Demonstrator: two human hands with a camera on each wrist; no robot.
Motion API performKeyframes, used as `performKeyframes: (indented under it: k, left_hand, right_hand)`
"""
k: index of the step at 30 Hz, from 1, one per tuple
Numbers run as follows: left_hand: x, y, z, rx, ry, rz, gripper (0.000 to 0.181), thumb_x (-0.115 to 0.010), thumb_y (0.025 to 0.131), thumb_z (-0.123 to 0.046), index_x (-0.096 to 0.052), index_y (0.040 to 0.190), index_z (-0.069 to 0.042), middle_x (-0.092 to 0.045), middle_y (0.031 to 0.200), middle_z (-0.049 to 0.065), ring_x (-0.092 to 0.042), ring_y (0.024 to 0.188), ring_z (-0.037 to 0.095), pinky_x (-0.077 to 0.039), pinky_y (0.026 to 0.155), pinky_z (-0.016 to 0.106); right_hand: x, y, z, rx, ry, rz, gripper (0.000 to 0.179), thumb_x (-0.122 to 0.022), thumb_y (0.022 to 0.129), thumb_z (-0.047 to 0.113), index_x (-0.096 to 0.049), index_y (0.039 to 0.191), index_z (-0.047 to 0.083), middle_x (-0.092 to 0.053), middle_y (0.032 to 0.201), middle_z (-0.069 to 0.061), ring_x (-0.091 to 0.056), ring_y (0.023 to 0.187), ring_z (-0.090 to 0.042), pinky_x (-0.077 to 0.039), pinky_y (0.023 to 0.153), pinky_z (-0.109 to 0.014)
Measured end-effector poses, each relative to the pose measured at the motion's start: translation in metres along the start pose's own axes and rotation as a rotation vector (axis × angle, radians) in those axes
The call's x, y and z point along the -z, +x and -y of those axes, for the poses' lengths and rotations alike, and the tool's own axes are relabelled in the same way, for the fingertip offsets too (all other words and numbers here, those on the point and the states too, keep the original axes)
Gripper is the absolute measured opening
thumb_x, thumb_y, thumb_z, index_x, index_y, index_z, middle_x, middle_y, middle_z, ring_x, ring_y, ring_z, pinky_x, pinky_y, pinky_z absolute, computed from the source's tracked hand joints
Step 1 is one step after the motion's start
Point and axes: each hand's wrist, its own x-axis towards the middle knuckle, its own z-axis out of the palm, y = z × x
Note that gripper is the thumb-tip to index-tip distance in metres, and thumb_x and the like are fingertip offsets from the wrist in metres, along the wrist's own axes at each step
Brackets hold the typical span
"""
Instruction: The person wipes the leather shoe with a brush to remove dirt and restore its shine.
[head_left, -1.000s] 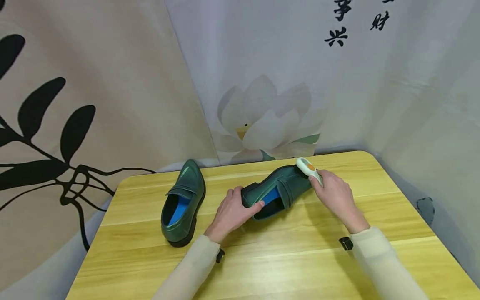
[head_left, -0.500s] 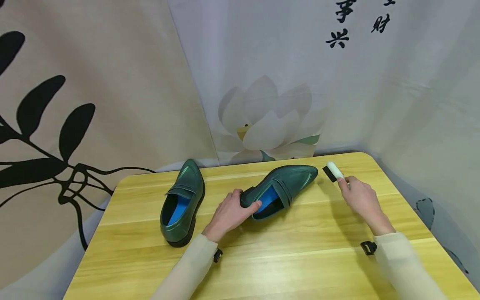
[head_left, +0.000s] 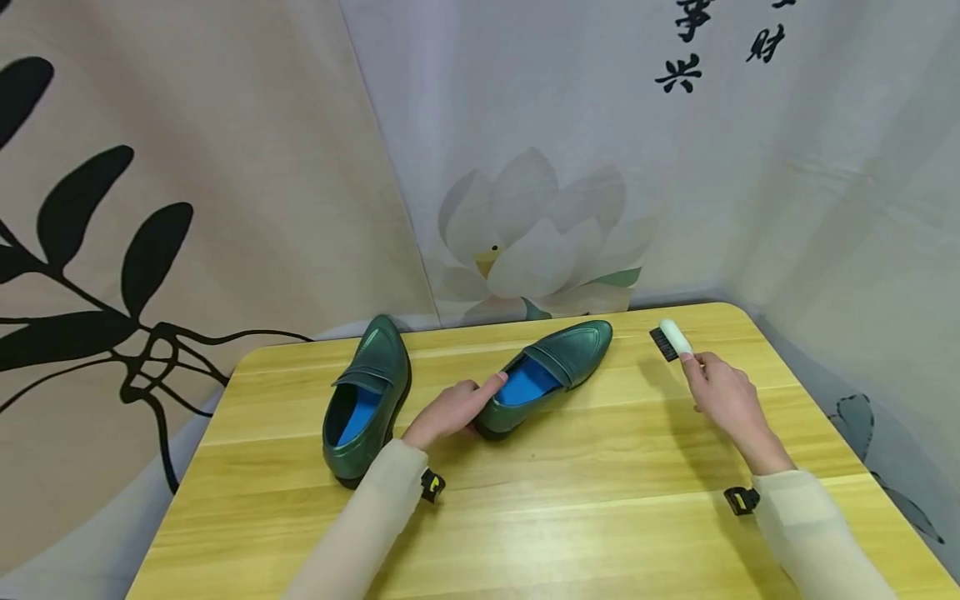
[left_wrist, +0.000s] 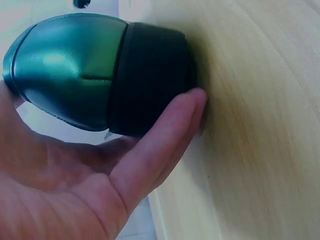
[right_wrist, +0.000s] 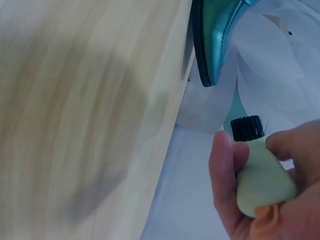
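My left hand [head_left: 456, 408] holds a dark green loafer [head_left: 577, 350] by its heel, the thumb at the blue-lined opening. In the left wrist view, fingers [left_wrist: 160, 135] lie against the black heel block [left_wrist: 150, 75], close to the tabletop. To the right, my right hand [head_left: 723, 396] grips a small shoe brush [head_left: 677, 337] with a pale handle and black bristles [right_wrist: 247, 128]. The brush is held up, apart from the loafer's toe [right_wrist: 215, 60]. The matching green loafer [head_left: 367, 400] stands left of my left hand, toe toward the back.
Both shoes are on a wooden table [head_left: 570, 517] with rounded back corners. A printed cloth backdrop [head_left: 540, 125] hangs close behind the table's back edge and continues around the sides.
The brush left the loafer's toe and moved right, turning its bristles into view. My left hand has turned the held loafer from its tilted side toward upright, sole down. The other loafer has stayed put.
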Motion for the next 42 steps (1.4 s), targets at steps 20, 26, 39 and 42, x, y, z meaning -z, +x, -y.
performKeyframes:
  k: [20,26,39,42]
  left_hand:
    - [-0.001,0.007,-0.053,-0.135,0.435,-0.242,0.115,-0.042,0.090,-0.087,-0.025,0.162,0.001,-0.035,0.162,0.023,-0.037,0.147,0.042,-0.034,0.115,0.060]
    - [-0.025,0.021,-0.080,-0.274,0.817,-0.349,0.116,-0.047,0.084,-0.089,-0.028,0.164,-0.007,-0.030,0.165,0.022,-0.025,0.152,0.045,-0.029,0.116,0.066]
    - [-0.047,0.043,-0.080,-0.194,1.042,-0.323,0.115,-0.061,0.080,-0.085,-0.030,0.164,-0.013,-0.044,0.155,0.023,-0.042,0.142,0.046,-0.038,0.110,0.065]
    - [-0.047,0.040,-0.080,-0.154,0.988,-0.279,0.113,-0.068,0.080,-0.080,-0.031,0.163,-0.012,-0.048,0.151,0.024,-0.049,0.136,0.049,-0.042,0.106,0.066]
  right_hand:
    - [0.006,-0.012,0.008,0.023,0.054,-0.037,0.069,-0.029,0.112,0.047,-0.051,0.136,-0.014,-0.067,0.106,-0.025,-0.072,0.071,-0.024,-0.054,0.059,-0.038]
    - [0.000,-0.017,0.011,0.073,0.029,-0.071,0.066,-0.032,0.113,0.043,-0.050,0.137,-0.015,-0.068,0.101,-0.026,-0.069,0.067,-0.022,-0.051,0.057,-0.038]
    - [-0.012,-0.019,0.017,0.090,0.019,-0.111,0.062,-0.034,0.113,0.042,-0.054,0.134,-0.013,-0.064,0.079,-0.011,-0.056,0.060,-0.019,-0.042,0.053,-0.036]
    - [-0.013,-0.019,0.017,0.097,0.022,-0.104,0.061,-0.035,0.113,0.042,-0.054,0.134,-0.012,-0.065,0.080,-0.012,-0.056,0.060,-0.019,-0.042,0.053,-0.036]
